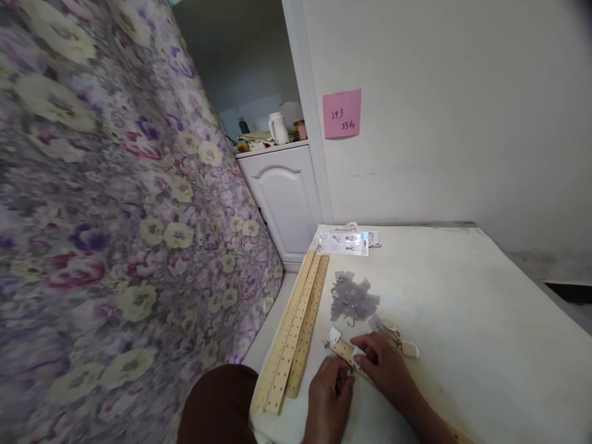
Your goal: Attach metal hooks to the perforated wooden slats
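My left hand (329, 388) and my right hand (383, 364) meet over a short wooden strip (341, 349) lying on the white table (462, 320). Both hands have their fingers curled and pinched at a small metal part on the strip. A small white tag (333, 335) sits at the strip's far end. A pile of small clear packets (352, 298) holding metal pieces lies just beyond my hands. A pale wooden clip piece (407, 346) rests right of my right hand.
Long perforated wooden strips (296, 333) lie along the table's left edge. A clear plastic package (343, 243) sits at the far corner. A floral mattress (115, 216) leans on the left. A pink note (342, 113) is on the wall; a white cabinet (284, 197) stands behind.
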Tool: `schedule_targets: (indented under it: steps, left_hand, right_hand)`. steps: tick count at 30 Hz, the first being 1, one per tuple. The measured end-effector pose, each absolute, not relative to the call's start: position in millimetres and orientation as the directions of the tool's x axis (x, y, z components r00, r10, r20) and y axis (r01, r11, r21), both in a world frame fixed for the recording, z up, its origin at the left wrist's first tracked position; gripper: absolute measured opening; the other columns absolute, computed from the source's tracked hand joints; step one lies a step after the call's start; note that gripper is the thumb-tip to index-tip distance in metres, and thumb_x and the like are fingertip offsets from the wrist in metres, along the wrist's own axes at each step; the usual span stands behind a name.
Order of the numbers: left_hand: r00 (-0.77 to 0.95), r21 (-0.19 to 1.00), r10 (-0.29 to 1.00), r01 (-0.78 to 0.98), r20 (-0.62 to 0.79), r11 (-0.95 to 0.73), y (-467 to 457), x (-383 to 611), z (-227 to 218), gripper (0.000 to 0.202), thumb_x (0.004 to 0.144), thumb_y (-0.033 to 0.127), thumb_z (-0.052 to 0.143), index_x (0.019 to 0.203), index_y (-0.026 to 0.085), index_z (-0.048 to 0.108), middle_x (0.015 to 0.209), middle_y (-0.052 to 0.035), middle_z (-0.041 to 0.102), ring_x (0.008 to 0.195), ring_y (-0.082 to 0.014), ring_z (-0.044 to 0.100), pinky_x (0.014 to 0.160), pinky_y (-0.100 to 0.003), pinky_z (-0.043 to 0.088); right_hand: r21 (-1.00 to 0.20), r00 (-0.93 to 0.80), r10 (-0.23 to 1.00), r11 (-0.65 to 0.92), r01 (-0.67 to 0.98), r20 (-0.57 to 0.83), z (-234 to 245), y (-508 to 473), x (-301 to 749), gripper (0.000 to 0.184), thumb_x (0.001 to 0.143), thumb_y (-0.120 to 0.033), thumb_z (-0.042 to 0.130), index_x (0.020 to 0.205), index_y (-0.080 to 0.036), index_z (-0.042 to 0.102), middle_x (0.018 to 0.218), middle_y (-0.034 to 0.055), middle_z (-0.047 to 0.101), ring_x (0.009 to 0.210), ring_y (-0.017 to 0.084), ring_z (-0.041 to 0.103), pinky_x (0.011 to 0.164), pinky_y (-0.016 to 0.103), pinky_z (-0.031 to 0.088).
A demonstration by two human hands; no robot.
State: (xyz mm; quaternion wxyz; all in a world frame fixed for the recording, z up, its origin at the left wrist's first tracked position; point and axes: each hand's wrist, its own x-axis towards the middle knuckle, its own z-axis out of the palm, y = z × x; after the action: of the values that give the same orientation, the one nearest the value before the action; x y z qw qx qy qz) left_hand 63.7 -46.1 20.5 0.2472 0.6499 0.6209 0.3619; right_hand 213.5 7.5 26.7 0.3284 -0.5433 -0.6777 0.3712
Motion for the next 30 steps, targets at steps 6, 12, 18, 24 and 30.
schedule_targets:
  steps: [6, 12, 18, 24, 30]
  left_hand:
    - [-0.045, 0.799, 0.980, 0.587, 0.195, -0.132, -50, 64, 29, 0.015, 0.087, 0.024, 0.050, 0.077, 0.020, 0.060, 0.076, -0.0014, 0.060, 0.071, -0.0158, 0.057, 0.064, -0.024, 0.044]
    - [0.002, 0.659, 0.907, 0.687, 0.421, -0.307, -43, 44, 35, 0.027, 0.092, 0.020, 0.040, 0.107, 0.021, 0.062, 0.103, -0.0082, 0.064, 0.100, -0.0211, 0.059, 0.087, -0.035, 0.049]
    - [0.187, 0.328, 0.877, 0.876, 0.443, -0.352, -19, 32, 31, 0.032, 0.090, 0.023, 0.046, 0.119, 0.021, 0.059, 0.120, -0.0117, 0.063, 0.113, -0.0262, 0.057, 0.095, -0.048, 0.049]
    - [0.233, 0.233, 0.871, 0.904, 0.432, -0.357, -17, 36, 22, 0.031, 0.091, 0.026, 0.047, 0.118, 0.019, 0.060, 0.120, -0.0124, 0.064, 0.111, -0.0250, 0.059, 0.092, -0.045, 0.053]
    - [0.243, 0.241, 0.854, 0.892, 0.460, -0.383, -16, 32, 10, 0.033, 0.091, 0.020, 0.046, 0.121, 0.020, 0.058, 0.121, -0.0124, 0.063, 0.113, -0.0240, 0.059, 0.094, -0.044, 0.052]
  right_hand:
    - [-0.877, -0.168, 0.980, 0.174, 0.448, 0.109, 23, 6, 213, 0.021, 0.077, -0.025, 0.050, 0.089, -0.018, 0.066, 0.082, 0.0036, 0.066, 0.069, 0.017, 0.058, 0.069, 0.029, 0.045]
    - [-0.891, -0.082, 0.983, 0.183, 0.416, 0.164, 18, 8, 213, 0.019, 0.079, -0.023, 0.048, 0.087, -0.018, 0.065, 0.081, 0.0052, 0.065, 0.068, 0.017, 0.058, 0.067, 0.030, 0.046]
    - [-0.894, -0.070, 0.981, 0.194, 0.405, 0.181, 17, 8, 213, 0.017, 0.078, -0.021, 0.049, 0.084, -0.018, 0.065, 0.082, 0.0054, 0.065, 0.072, 0.019, 0.059, 0.069, 0.030, 0.045]
    - [-0.894, -0.068, 0.980, 0.196, 0.403, 0.184, 16, 7, 212, 0.017, 0.078, -0.019, 0.048, 0.084, -0.017, 0.064, 0.081, 0.0051, 0.065, 0.074, 0.018, 0.060, 0.071, 0.030, 0.046]
    - [-0.900, -0.081, 0.983, 0.181, 0.396, 0.162, 9, 11, 212, 0.017, 0.076, -0.019, 0.050, 0.083, -0.018, 0.065, 0.081, 0.0047, 0.067, 0.074, 0.019, 0.061, 0.070, 0.030, 0.046]
